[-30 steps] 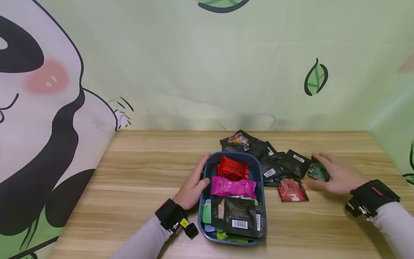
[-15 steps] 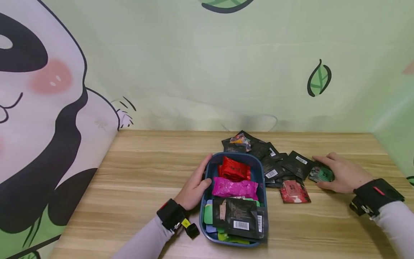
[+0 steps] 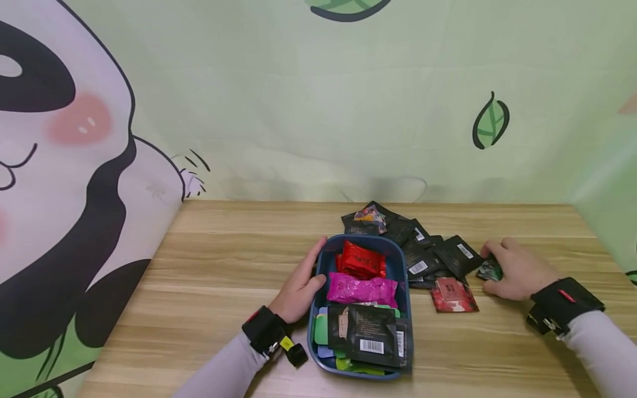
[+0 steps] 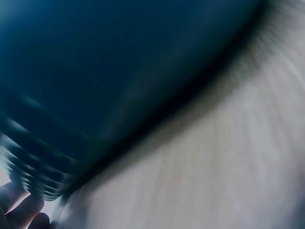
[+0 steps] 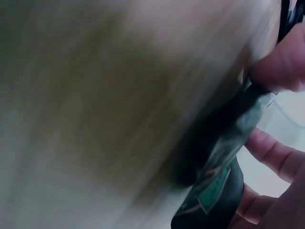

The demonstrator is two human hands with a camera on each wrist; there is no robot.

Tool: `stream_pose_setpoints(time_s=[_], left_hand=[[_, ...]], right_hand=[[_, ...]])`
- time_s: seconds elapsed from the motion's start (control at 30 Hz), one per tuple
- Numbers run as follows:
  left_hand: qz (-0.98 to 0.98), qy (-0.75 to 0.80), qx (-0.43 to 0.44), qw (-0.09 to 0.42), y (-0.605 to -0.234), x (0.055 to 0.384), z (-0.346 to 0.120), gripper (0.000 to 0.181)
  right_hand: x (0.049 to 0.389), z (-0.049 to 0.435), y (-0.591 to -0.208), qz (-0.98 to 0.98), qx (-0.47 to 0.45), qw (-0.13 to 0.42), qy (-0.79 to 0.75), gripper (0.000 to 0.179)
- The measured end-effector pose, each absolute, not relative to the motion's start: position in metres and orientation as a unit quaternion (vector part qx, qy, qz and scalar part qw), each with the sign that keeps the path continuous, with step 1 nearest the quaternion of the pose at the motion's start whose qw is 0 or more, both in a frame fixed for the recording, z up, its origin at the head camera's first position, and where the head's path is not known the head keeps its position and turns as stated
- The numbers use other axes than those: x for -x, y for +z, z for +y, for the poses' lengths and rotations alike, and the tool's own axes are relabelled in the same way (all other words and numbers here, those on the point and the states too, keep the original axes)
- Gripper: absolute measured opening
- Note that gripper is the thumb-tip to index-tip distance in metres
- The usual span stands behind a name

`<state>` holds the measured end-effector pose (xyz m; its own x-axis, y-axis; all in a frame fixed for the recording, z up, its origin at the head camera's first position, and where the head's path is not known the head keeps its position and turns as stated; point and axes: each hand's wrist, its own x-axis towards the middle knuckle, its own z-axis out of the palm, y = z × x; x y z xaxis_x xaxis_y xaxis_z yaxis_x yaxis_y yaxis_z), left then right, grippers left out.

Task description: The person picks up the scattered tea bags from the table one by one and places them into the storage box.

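A blue plastic basket (image 3: 404,260) stands on the wooden table, holding red packets (image 3: 362,260), a shiny magenta packet (image 3: 362,287) and black sachets (image 3: 370,334). My left hand (image 3: 297,290) rests along its left side, fingers extended and thumb by the rim; the left wrist view is mostly the basket's dark blue wall (image 4: 95,62). At the right, my right hand (image 3: 520,270) pinches a dark sachet with a green label (image 3: 490,271). In the right wrist view that sachet (image 5: 213,188) looks bent between thumb and fingers.
Behind and right of the basket lies a loose pile of black sachets (image 3: 420,260), one with a barcode (image 3: 459,255) nearest my right hand. A red-printed sachet (image 3: 454,296) lies in front of the pile. A printed backdrop (image 3: 318,110) stands behind the table.
My right hand has closed its fingers and thumb on the green-labelled sachet, which now shows less. The neighbouring black sachet has turned slightly. The left hand and basket stay put.
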<state>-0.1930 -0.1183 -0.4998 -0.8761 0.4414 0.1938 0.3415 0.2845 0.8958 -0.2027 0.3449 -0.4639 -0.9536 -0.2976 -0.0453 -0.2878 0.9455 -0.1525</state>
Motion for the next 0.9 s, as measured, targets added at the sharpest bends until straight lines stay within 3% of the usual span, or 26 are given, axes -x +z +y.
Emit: stream_pose_setpoints(time_s=[0.4, 0.9], left_hand=[[0.798, 0.547, -0.247, 0.049, -0.501, 0.194, -0.118, 0.071], [0.798, 0.549, -0.243, 0.053, -0.503, 0.195, -0.118, 0.071]], right_hand=[[0.196, 0.329, -0.436, 0.981, 0.167, 0.012, -0.096, 0.052], [0.179, 0.217, -0.399, 0.943, 0.293, -0.002, -0.158, 0.052]])
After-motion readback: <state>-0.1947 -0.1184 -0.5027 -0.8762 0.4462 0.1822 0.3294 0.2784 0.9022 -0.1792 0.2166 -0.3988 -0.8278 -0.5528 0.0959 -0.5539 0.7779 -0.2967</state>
